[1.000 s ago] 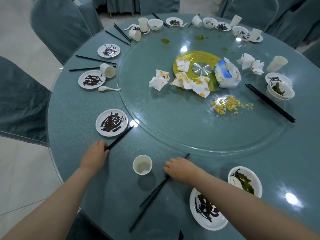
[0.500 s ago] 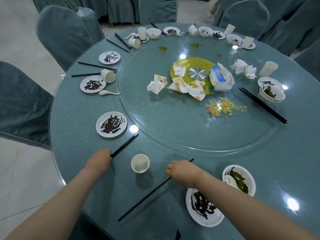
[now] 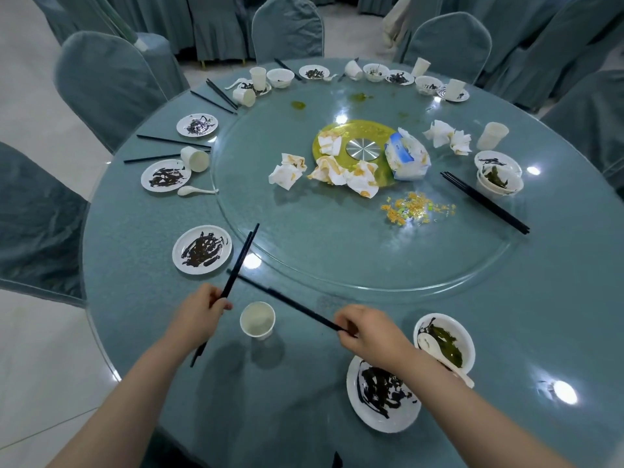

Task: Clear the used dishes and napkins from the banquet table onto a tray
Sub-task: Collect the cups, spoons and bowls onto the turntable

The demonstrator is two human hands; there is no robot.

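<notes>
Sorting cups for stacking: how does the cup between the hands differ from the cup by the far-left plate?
The near cup stands upright, mouth up, clear of any dish. The far-left cup lies tipped on its side, mouth toward the camera, beside a smeared plate. The near one looks larger, likely only from closeness. Both are plain white and look empty.
</notes>
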